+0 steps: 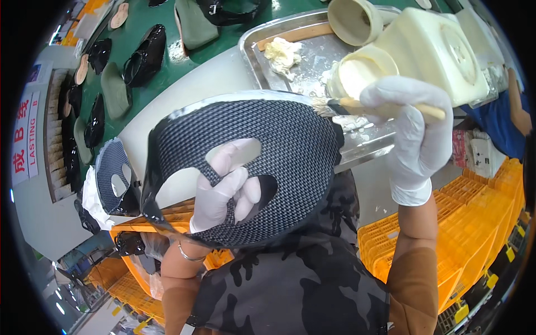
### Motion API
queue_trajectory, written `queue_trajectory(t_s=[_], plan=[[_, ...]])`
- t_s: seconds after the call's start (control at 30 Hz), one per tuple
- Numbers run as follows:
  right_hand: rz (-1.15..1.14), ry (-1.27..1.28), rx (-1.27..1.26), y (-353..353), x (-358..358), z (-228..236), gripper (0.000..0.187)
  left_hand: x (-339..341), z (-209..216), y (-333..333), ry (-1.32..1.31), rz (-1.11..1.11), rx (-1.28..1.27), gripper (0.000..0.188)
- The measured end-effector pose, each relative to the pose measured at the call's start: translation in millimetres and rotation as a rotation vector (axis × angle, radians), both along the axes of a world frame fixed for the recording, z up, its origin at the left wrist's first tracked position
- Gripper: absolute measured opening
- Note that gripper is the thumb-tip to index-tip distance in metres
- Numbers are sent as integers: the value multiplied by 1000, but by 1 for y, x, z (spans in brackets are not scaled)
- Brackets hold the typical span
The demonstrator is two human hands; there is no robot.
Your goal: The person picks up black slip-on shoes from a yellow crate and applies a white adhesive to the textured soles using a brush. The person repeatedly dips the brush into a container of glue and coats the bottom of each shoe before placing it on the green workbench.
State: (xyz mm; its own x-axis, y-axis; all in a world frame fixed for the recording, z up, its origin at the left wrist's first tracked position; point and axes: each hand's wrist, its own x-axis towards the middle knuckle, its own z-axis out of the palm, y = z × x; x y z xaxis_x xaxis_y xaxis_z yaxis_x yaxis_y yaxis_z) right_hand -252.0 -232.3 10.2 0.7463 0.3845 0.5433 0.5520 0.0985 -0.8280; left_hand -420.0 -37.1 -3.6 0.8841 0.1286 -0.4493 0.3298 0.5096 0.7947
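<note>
My left hand, in a white glove, is closed around the strap of a black shoe upper. Its woven, grey-dotted lining faces up, and my fingers pass through its cut-outs. White paste coats the upper's far edge. In my gloved right hand, the fingers pinch the wooden handle of a brush. The bristles meet the upper's edge at its far right. Just beyond the brush, a tilted pale cup holds white paste. It rests on a metal tray smeared with white drips.
A large cream plastic jug and an empty beige cup lie at the tray's far side. Another upper lies at left. Shoes stand on the green conveyor. Orange crates stack at right; a person's blue clothing shows beyond.
</note>
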Motion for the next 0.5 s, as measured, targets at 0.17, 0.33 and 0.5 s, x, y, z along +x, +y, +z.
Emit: queue_trajectory(t_s=[0.17,0.33,0.5], plan=[[-69,53,98,-13,-16,-20,33,-10,-17,-5,-186,164,-162,46],[-191,136,153,-22,-37,-29,37,-14,-26,-13,-250,208,-101,49],[-182,176,180,-22,-41,-19,38,-15,-34,-17,-343,192,-31,46]])
